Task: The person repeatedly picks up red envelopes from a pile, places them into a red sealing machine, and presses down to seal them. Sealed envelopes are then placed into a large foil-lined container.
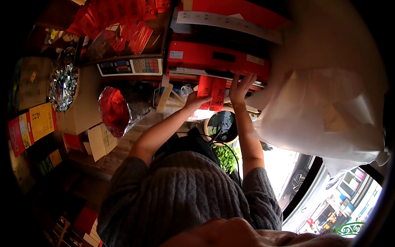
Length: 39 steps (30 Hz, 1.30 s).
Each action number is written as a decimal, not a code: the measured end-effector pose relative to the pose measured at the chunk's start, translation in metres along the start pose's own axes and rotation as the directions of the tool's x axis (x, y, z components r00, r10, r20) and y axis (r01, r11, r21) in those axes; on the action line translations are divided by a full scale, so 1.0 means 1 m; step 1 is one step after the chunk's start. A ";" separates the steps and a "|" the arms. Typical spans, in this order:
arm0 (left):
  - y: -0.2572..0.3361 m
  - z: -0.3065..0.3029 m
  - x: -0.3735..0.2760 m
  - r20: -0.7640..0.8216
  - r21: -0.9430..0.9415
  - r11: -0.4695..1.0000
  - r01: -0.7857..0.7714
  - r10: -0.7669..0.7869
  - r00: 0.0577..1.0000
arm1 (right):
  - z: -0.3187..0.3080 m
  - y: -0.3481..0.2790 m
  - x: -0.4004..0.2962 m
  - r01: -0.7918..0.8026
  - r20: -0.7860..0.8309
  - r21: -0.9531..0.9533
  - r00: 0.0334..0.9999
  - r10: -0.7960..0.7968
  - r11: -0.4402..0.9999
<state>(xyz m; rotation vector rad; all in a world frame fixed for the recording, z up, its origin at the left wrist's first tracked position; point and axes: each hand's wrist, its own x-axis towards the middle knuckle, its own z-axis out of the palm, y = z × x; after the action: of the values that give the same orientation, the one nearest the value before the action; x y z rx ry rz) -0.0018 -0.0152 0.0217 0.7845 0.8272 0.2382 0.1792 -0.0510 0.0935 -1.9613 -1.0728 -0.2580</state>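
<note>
Two red packets with black writing lie side by side under the front edge of a red box-shaped machine, a left packet (pixel 205 89) and a right packet (pixel 218 94). My left hand (pixel 196 103) grips them low down, its thumb across the left one. Their upper ends meet the machine's pale metal front strip, and I cannot tell how far in they reach. The red machine (pixel 191 57) has a dark recessed slot in its face and labels on both sides. My right hand (pixel 241 88) is spread at the strip's right part, fingertips against the machine, holding nothing.
Left of the machine stands a digital scale (pixel 131 67) below a wooden tray (pixel 123 56) of red packets. A foil-edged red container (pixel 114 112) and cardboard boxes (pixel 101 140) are further left. A large whitish plastic bag (pixel 321 123) bulges at right. Below my hands is a round plant pot (pixel 206 128).
</note>
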 end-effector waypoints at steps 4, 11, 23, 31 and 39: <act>0.000 0.001 0.001 -0.015 -0.003 1.000 0.004 -0.004 1.000 | 0.027 0.004 0.059 0.160 0.154 -0.254 0.980 -0.124 0.954; -0.004 0.001 0.003 -0.041 -0.014 1.000 -0.019 0.018 0.999 | 0.046 0.021 0.052 0.309 0.268 -0.309 0.936 -0.229 0.899; 0.000 0.005 0.001 -0.068 -0.067 0.997 -0.033 0.028 0.997 | 0.044 0.020 0.035 0.266 0.262 -0.338 0.948 -0.181 0.903; 0.005 -0.002 0.007 -0.017 -0.027 0.996 0.082 -0.082 0.996 | 0.046 0.024 0.032 0.226 0.268 -0.297 0.952 -0.146 0.928; 0.000 -0.014 0.022 0.084 -0.016 0.991 0.132 -0.130 0.988 | 0.044 0.021 0.034 0.222 0.287 -0.285 0.948 -0.138 0.933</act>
<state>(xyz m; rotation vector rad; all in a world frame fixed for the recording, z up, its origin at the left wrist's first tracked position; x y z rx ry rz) 0.0026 0.0021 0.0035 0.7128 0.7935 0.0969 0.2074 -0.0031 0.0727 -2.2257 -1.4652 -0.2883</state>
